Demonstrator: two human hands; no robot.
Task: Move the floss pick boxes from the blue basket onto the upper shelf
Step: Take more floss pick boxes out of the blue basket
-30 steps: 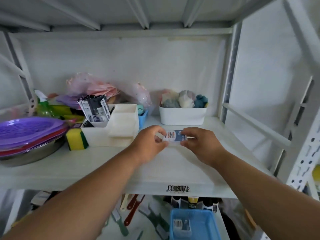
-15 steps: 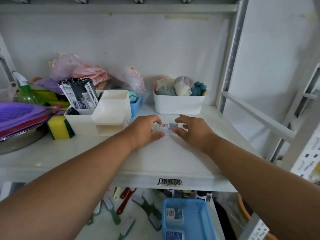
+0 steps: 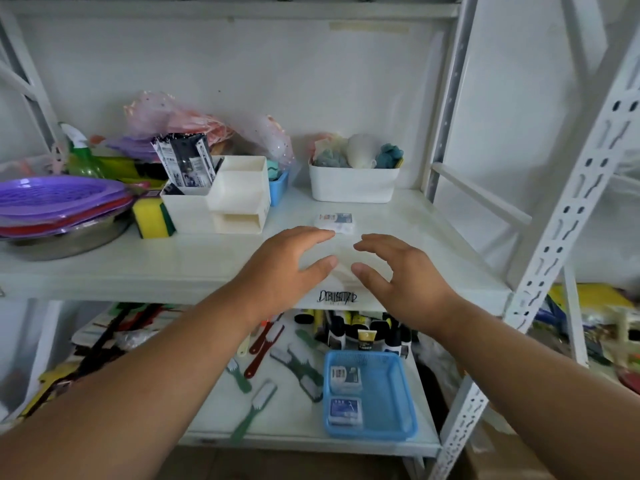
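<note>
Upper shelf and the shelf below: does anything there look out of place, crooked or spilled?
Nothing is spilled or damaged. The floss pick box lies flat on the upper shelf, slightly crooked to its front edge. On the lower shelf, brushes lie scattered at mixed angles beside the blue basket, which holds two more boxes.

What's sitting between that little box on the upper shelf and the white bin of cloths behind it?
Nothing: in the head view, only bare white shelf separates the floss pick box from the white bin.

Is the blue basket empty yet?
Not empty. Two floss pick boxes lie inside the blue basket on the lower shelf.
</note>
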